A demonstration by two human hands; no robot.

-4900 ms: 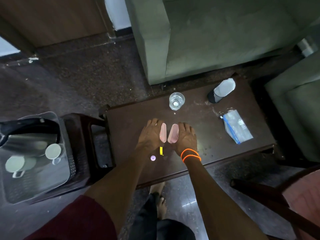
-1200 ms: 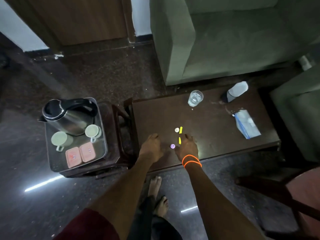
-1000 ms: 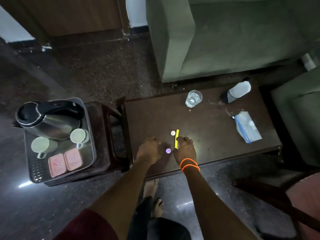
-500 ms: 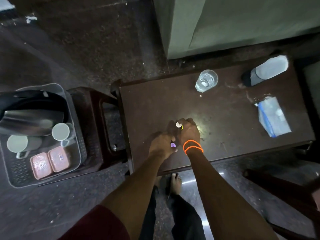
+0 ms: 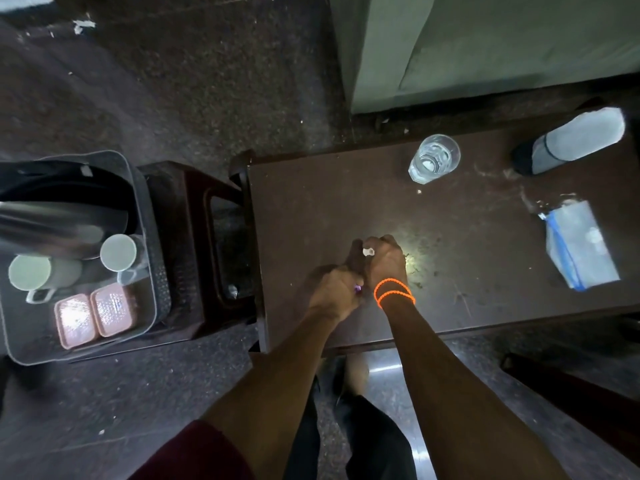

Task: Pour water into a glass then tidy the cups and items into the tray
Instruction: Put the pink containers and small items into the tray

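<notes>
On the dark wooden table [image 5: 329, 202] my left hand [image 5: 334, 292] curls round a small purple item [image 5: 357, 288]. My right hand [image 5: 384, 259], with orange bands at the wrist, pinches a small white item [image 5: 368, 251]; the yellow sachets are hidden inside the hands. A glass of water [image 5: 433, 158] stands at the far side of the table. A water bottle [image 5: 571, 140] lies on its side at the far right. The grey tray [image 5: 149, 209] on the left holds a steel kettle [image 5: 52, 220], two cups [image 5: 117, 252] [image 5: 29, 273] and two pink boxes [image 5: 93, 315].
A clear zip bag [image 5: 580, 249] lies at the table's right end. The tray sits on a dark stool [image 5: 194, 244] left of the table. A green sofa [image 5: 485, 46] stands behind the table. A chair arm [image 5: 571, 386] is at the lower right.
The pink boxes moved from my hands to the tray early on. My hands have since closed together over the small purple, white and yellow items; the yellow sachets no longer show.
</notes>
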